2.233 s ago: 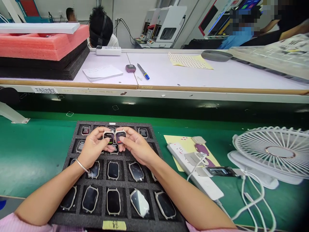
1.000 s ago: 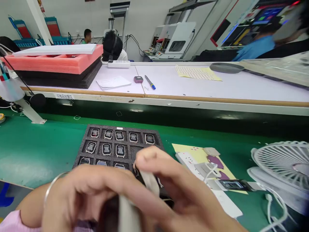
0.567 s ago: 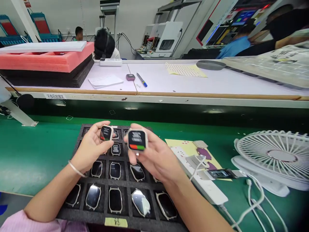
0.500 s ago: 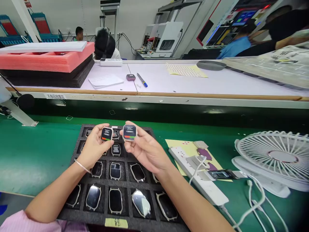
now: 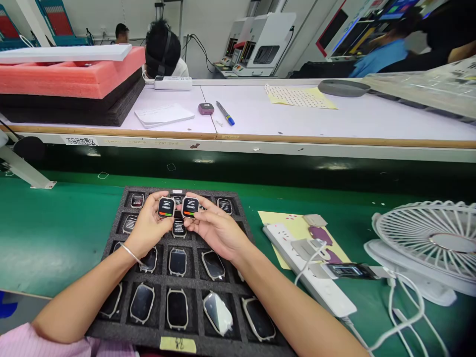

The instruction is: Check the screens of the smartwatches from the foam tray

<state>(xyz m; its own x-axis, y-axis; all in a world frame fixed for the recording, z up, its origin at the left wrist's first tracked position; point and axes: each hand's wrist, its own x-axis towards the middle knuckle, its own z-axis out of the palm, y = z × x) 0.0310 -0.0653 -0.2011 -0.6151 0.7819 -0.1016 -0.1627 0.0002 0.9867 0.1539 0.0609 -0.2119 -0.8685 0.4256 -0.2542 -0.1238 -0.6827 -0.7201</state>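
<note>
My left hand (image 5: 151, 225) is closed on a smartwatch (image 5: 166, 207) without a strap, gripped by its edges. In my right hand (image 5: 215, 225) is a second smartwatch (image 5: 190, 207), pinched between thumb and fingers. Both lit screens face me, with white text and a red and green bar, and the two watches are side by side, a small gap apart. Below them lies a dark grey foam tray (image 5: 178, 339) with watch bodies in its compartments. Screens in the far rows are lit with text; those in the near rows, such as one watch body (image 5: 177, 308), look dark.
Right of the tray are a white power strip (image 5: 308, 270), a yellow sheet (image 5: 267, 218), cables and a white fan (image 5: 431, 243). A raised shelf (image 5: 256, 119) behind holds a pen (image 5: 225, 113), papers and stacked foam (image 5: 74, 82). Other people sit beyond.
My right hand has moved slightly left, turning its smartwatch's screen more toward me. The left hand keeps its smartwatch at nearly the same spot. The view has shifted a little.
</note>
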